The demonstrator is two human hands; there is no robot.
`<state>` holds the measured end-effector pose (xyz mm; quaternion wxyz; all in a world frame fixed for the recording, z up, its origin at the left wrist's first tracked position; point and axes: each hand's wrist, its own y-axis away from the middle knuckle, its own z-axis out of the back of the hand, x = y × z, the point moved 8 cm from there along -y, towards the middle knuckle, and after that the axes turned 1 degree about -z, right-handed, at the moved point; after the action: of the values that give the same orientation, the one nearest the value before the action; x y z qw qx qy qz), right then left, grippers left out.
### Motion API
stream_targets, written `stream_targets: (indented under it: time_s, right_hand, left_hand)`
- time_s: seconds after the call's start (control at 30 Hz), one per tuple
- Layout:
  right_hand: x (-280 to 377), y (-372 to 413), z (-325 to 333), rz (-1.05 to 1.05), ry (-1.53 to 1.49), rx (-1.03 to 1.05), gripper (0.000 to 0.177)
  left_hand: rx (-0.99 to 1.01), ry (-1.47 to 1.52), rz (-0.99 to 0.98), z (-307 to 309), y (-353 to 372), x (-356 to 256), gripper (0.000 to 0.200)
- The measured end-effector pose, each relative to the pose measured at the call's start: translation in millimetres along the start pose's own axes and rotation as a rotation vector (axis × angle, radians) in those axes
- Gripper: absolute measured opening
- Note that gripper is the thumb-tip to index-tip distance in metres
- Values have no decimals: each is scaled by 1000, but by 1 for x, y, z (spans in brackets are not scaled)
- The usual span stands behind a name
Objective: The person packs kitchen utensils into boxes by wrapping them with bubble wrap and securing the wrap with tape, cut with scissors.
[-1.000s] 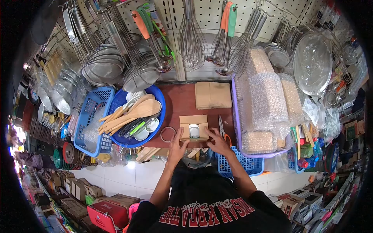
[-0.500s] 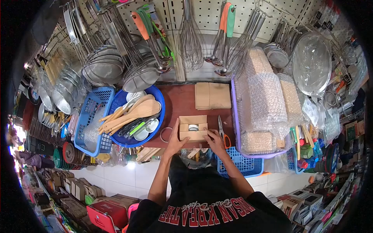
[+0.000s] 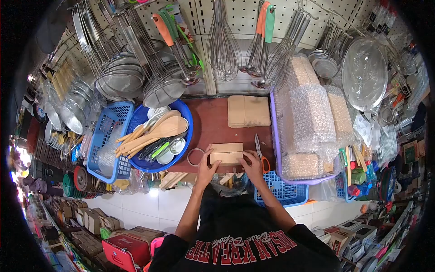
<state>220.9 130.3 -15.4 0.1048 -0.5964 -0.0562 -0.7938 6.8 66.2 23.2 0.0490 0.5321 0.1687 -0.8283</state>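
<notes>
A small brown cardboard box (image 3: 226, 154) sits near the front edge of the red-brown tabletop, its top flaps folded down so the inside is hidden. My left hand (image 3: 206, 167) grips its left side, with the thumb along the front. On the opposite side, my right hand (image 3: 253, 165) holds the right end, fingers at the corner. Just left of the box lies a roll of tape (image 3: 189, 157). Scissors (image 3: 265, 164) with orange handles rest to the right of my right hand.
Flat cardboard pieces (image 3: 248, 111) are stacked at the back. On the left, a blue basin (image 3: 188, 119) holds wooden spoons beside a light blue basket (image 3: 94, 158). A purple basket (image 3: 277, 158) with bubble-wrapped boxes stands right. Whisks (image 3: 222, 50) and strainers hang above.
The box's flaps have been folded over, covering the round white item that showed inside. Both hands stay at the box's sides.
</notes>
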Motion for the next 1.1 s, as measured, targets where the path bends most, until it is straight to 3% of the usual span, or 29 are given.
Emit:
stream_targets:
  time_s: [0.2,0.3,0.4,0.5,0.73,0.83,0.97,1.1]
  right_hand:
    - [5,0,2,-80,-10,-21,39]
    - [27,2,4,5,-135,-80,40]
    - [29,-1,3,192,216,-44,39]
    - [23,-4,1,189,286,46,39]
    - [33,-7,10,176,364,-9,34]
    - [36,-8,9,163,386,2,35]
    - [37,-7,11,147,411,1,35]
    - [38,-7,10,103,371,7,37]
  left_hand:
    - [3,0,-12,0,1,1,53]
    - [7,70,60,0,2,-6,53]
    - [-9,81,39,-5,4,-1,53]
    - [-25,-24,-18,-13,5,8,53]
    - [-3,-45,70,-30,2,-1,53]
    - [-46,-81,-53,-24,2,-8,47]
    - [-138,-135,-11,-1,7,11,32]
    - [-258,-651,59,28,22,20,33]
